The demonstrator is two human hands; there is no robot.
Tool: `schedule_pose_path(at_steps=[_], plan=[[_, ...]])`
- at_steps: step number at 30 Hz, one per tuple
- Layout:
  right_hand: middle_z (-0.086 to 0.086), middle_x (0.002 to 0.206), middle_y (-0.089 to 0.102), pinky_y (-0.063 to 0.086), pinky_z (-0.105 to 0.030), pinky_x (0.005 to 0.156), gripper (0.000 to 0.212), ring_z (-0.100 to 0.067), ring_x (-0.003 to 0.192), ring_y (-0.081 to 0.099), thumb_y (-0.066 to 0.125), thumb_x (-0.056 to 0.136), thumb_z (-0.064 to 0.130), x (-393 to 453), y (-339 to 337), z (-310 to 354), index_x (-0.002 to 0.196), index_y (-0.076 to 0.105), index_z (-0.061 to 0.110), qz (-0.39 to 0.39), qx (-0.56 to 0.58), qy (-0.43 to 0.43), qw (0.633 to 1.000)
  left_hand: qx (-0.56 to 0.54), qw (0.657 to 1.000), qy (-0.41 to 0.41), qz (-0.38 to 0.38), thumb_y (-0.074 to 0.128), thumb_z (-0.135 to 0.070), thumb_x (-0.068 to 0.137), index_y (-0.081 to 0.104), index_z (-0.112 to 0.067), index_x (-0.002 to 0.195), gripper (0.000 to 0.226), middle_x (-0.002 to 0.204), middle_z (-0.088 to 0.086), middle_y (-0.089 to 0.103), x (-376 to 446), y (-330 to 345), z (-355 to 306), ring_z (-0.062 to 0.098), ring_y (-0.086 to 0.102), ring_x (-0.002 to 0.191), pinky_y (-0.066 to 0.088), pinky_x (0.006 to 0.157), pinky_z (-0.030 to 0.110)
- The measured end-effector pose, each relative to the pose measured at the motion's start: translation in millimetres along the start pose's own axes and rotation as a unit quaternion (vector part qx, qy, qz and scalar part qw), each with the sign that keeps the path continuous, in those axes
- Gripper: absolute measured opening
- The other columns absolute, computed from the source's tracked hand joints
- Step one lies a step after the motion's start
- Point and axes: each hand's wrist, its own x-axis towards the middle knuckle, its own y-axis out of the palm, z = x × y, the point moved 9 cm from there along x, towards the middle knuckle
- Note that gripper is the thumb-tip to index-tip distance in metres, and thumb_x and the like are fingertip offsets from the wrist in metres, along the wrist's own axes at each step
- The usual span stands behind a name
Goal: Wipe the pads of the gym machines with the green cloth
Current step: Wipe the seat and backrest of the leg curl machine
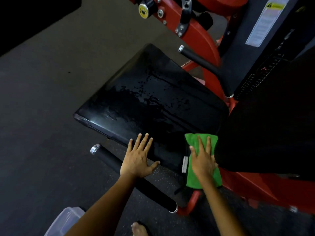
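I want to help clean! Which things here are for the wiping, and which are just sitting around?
For the wiping:
green cloth under right hand
wet black seat pad
left hand flat on the pad

Just there:
clear plastic container
yellow-capped knob
warning label

A: Open room? 
B: Seat pad (153, 99), wet top bare beyond both hands.
A: Obstructions? 
B: Handle bars (119, 165) either side; dark back pad (264, 133) right; red frame (201, 34) behind.

The seat pad (153, 99) at frame centre looks glossy, wet black vinyl, the green cloth (202, 160) soft and fuzzy, the red frame (201, 36) painted metal, the floor (42, 99) matt, speckled rubber.
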Motion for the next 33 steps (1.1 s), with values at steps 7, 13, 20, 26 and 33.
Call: schedule_pose_path(at_steps=[7,13,20,26,33], plan=[[0.004,0.153,0.03,0.035,-0.065,0.095,0.062,-0.04,0.133,0.034,0.024,0.088,0.064,-41.7,30.9,55.6,0.145,0.029,0.04,0.033,-0.134,-0.167,0.976,-0.025,1.0,-0.006,-0.007,0.011,-0.08,0.071,-0.004,-0.021,0.15,0.1,0.153,-0.003,-0.019,-1.0,-0.9,0.2,0.02,-0.02,0.142,-0.009,0.116,0.044],[0.012,0.158,-0.012,0.014,-0.055,0.111,0.06,-0.036,0.144,-0.003,0.028,0.096,0.056,0.1,8.2,16.1,0.149,0.004,0.042,-0.007,-0.037,0.0,0.999,0.0,1.0,-0.004,0.012,0.004,-0.084,0.067,-0.017,-0.022,0.147,0.103,0.152,-0.001,-0.026,1.6,-2.5,-0.3,0.022,-0.026,0.141,-0.013,0.114,0.045],[0.003,0.152,0.034,0.038,-0.057,0.097,0.056,-0.041,0.13,0.04,0.034,0.092,0.055,-35.2,22.4,53.7,0.144,0.035,0.033,-0.01,-0.106,-0.152,0.983,-0.007,1.0,-0.005,0.017,0.002,-0.084,0.067,-0.014,-0.021,0.149,0.104,0.154,0.0,-0.022,-1.3,-1.8,-1.0,0.022,-0.023,0.142,-0.007,0.117,0.047],[-0.008,0.153,0.023,0.034,-0.045,0.1,0.061,-0.036,0.127,0.034,0.04,0.096,0.049,11.4,-11.5,12.9,0.149,0.025,0.024,-0.069,-0.034,0.015,0.997,-0.003,1.0,-0.003,0.015,0.003,-0.085,0.068,-0.016,-0.02,0.147,0.105,0.154,0.002,-0.022,-2.0,-4.0,-2.0,0.024,-0.023,0.142,-0.007,0.116,0.048],[-0.001,0.151,0.035,0.038,-0.056,0.096,0.064,-0.041,0.128,0.041,0.032,0.091,0.059,-21.2,22.7,62.2,0.145,0.035,0.024,-0.014,-0.096,-0.067,0.993,-0.026,1.0,0.013,0.0,0.029,-0.083,0.074,0.033,-0.009,0.145,0.102,0.153,0.011,0.027,-3.2,-0.9,-4.1,0.029,0.017,0.142,0.015,0.109,0.051]])
